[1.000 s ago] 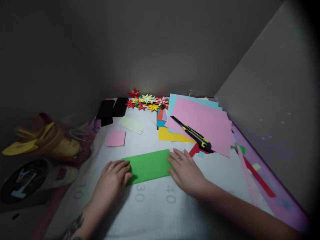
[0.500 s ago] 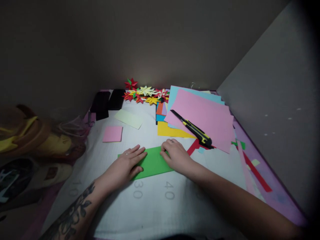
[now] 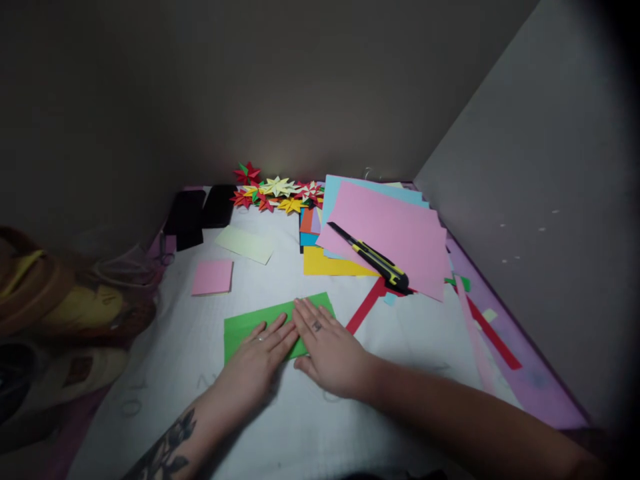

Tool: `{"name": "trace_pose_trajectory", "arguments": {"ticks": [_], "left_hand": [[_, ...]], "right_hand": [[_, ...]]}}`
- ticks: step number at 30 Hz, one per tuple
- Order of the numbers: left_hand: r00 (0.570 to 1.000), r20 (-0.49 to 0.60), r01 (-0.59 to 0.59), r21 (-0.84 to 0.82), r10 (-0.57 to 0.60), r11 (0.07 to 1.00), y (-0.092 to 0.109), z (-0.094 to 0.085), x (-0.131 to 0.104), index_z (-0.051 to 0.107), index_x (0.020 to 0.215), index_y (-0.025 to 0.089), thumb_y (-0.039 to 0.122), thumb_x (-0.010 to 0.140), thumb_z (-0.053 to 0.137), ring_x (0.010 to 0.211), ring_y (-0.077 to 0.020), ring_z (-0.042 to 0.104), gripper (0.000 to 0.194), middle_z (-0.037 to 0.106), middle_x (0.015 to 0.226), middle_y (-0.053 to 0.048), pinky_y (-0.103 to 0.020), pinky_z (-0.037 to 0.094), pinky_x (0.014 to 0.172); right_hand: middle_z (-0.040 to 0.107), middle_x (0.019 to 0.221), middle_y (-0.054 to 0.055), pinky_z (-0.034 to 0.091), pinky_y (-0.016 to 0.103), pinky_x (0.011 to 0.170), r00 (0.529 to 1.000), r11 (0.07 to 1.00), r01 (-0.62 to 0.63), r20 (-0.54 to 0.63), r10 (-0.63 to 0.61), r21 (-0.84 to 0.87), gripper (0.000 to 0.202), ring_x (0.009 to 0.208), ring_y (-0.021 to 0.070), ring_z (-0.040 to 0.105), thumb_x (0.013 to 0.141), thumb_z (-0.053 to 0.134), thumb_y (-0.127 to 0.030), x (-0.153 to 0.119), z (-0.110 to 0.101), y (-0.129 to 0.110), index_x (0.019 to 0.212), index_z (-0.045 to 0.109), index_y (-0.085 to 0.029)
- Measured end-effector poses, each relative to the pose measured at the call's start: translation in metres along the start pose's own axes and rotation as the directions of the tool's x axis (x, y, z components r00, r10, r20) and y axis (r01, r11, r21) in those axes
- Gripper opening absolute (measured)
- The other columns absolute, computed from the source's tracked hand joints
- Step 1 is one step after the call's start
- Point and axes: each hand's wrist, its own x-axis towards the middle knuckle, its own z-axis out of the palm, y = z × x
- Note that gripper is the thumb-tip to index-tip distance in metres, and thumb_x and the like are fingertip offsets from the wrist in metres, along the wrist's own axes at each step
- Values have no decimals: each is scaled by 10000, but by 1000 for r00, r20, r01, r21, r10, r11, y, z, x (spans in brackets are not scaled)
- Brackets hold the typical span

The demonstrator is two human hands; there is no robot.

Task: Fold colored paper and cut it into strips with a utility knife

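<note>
A green sheet of paper (image 3: 245, 325), folded into a long rectangle, lies flat on the white mat. My left hand (image 3: 263, 350) presses on its near left part with fingers stretched out. Over the right part, my right hand (image 3: 325, 343) lies flat with its fingers extended, its fingertips meeting those of the left. Both hands are open and grip nothing. The palms hide the paper's near edge and part of its right end.
Behind are a pink pad of squares (image 3: 213, 277), a pale green slip (image 3: 244, 245), and several folded paper stars (image 3: 277, 188). A box cutter (image 3: 373, 258) rests on pink paper (image 3: 395, 223) at right. Red strips (image 3: 367, 307) lie nearby. Two dark phones (image 3: 219, 206) are back left.
My right hand has gone from curled fingers at the paper's right part to lying flat beside my left hand. My left hand has shifted nearer the paper's front edge. The view has moved slightly.
</note>
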Motion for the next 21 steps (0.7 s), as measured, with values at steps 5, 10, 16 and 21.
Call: {"name": "trace_pose_trajectory", "arguments": {"ticks": [5, 10, 16, 21], "left_hand": [[979, -167, 135, 124, -113, 983, -13, 3, -13, 262, 1465, 191, 171, 867, 394, 1382, -240, 298, 613, 335, 1498, -74, -469, 311, 1084], [952, -258, 230, 260, -162, 938, -18, 6, -24, 182, 1491, 181, 436, 893, 414, 1389, -313, 263, 691, 277, 1516, -95, -517, 303, 1053], [962, -236, 211, 324, -137, 922, -19, 5, -24, 230, 1478, 157, 431, 887, 397, 1396, -321, 239, 672, 246, 1526, -95, -522, 302, 1041], [965, -226, 204, 326, -134, 923, -17, 2, -25, 223, 1480, 155, 449, 882, 402, 1396, -321, 239, 690, 253, 1524, -93, -517, 301, 1043]], "right_hand": [[69, 1555, 173, 119, 499, 1145, 995, 999, -29, 98, 25, 40, 856, 1429, 317, 3, 868, 460, -575, -12, -2, -4, 1486, 166, -61], [58, 1538, 194, 88, 566, 1133, 983, 989, -145, 121, 141, 21, 876, 1426, 335, 11, 860, 455, -594, -22, -10, -11, 1471, 196, -24], [147, 1533, 172, 145, 494, 1152, 984, 985, -5, 175, -26, 172, 815, 1430, 287, 59, 895, 372, -606, -13, -14, -46, 1460, 248, -32], [136, 1528, 184, 180, 459, 1154, 980, 977, -124, 177, 93, 171, 850, 1422, 305, 103, 867, 453, -600, -36, -6, -38, 1461, 245, -28]]}}
